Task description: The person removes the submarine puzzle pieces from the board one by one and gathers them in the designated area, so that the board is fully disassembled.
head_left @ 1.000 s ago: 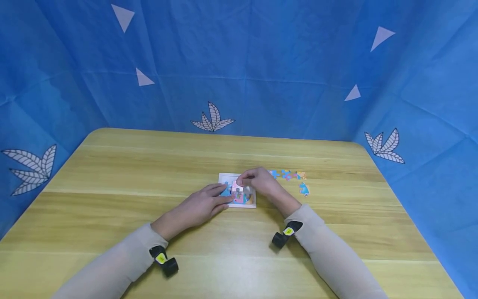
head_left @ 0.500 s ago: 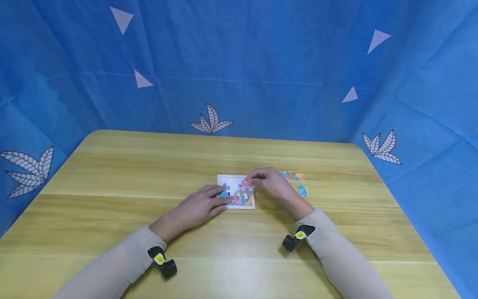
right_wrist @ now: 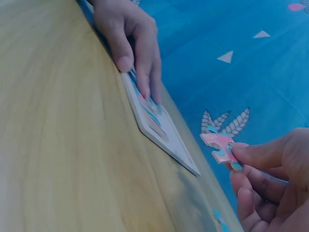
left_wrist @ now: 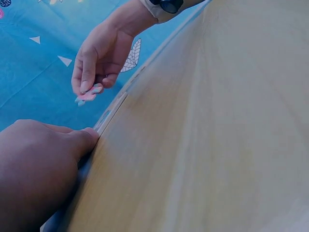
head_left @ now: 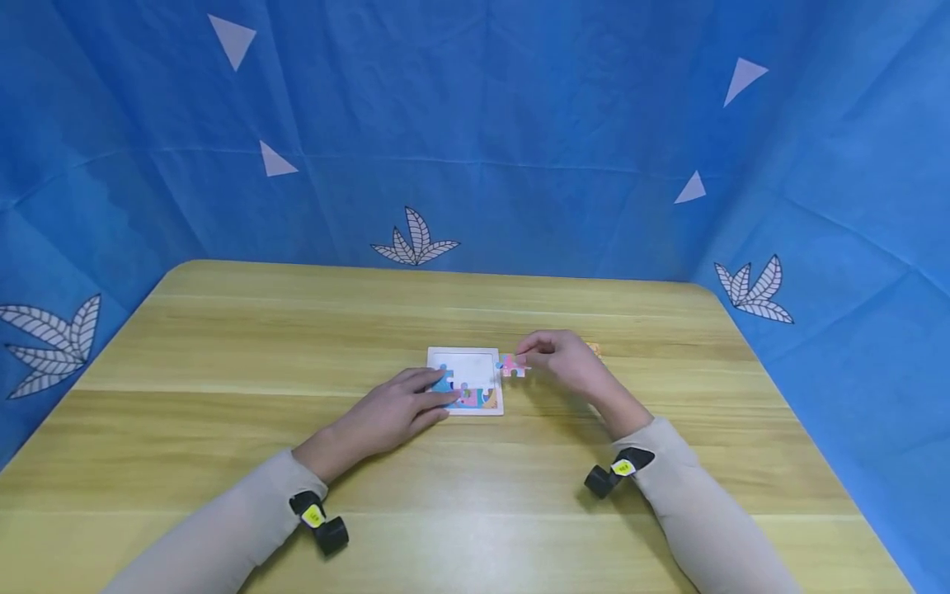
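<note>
Here, puzzle piece (right_wrist: pixel 224 141) between fingers (right_wrist: pixel 258 155)

Dressed in plain, long, pale grey-beige sleeves (head_left: pixel 223 524), lightly creased. Strapped across both, near the ends, with black bands (head_left: pixel 305 501), bearing bright yellow labels (head_left: pixel 313 516) (marked in dark print too small to read) and stubby black cylinders (head_left: pixel 331 537).

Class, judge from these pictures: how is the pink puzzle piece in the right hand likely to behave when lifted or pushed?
The pink puzzle piece is probably stiff: pinched at one side by the right hand, it shows no droop. Its thin edge suggests little weight. Being flat, it would likely slide across the table rather than roll.
</note>
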